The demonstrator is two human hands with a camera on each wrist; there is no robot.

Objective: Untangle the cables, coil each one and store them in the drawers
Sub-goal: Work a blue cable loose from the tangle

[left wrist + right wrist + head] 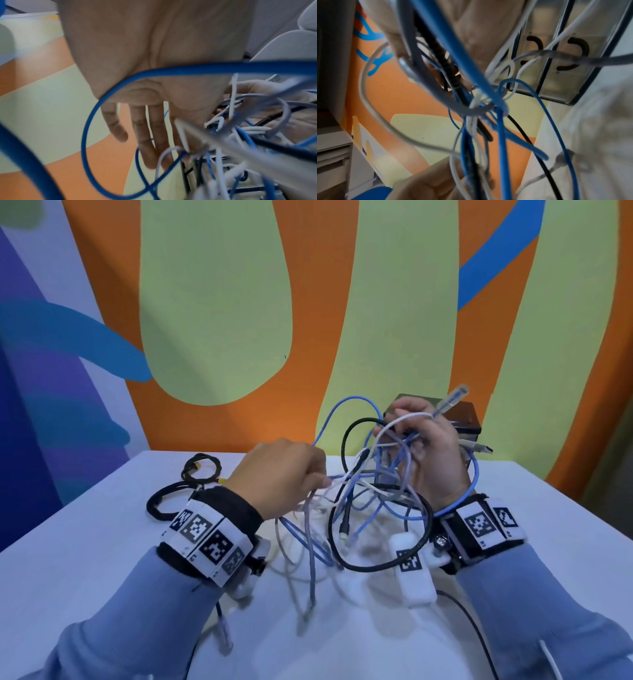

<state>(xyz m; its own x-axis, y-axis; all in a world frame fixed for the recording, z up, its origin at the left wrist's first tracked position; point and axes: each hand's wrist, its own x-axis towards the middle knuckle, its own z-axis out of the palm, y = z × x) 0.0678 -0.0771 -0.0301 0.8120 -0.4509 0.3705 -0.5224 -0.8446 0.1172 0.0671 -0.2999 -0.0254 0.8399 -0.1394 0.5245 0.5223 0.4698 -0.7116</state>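
Tangle of cables (370, 494) is held above the counter (102, 549), before the drawers (469, 419). Right hand (428, 446) grip clutches its upper strands; left hand (284, 477) grip pinches a white strand.

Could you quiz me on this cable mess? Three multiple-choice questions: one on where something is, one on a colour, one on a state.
1. Where is the drawer unit?
A. behind the right hand
B. by the left hand
C. under the table

2. The plug-tipped cable above the right hand is:
A. red
B. blue
C. green

3. The cable bundle is:
A. coiled
B. in a drawer
C. tangled

Answers: 1 A, it stands at the table's back edge behind that hand. 2 B, blue below a clear plug. 3 C, strands cross between both hands.
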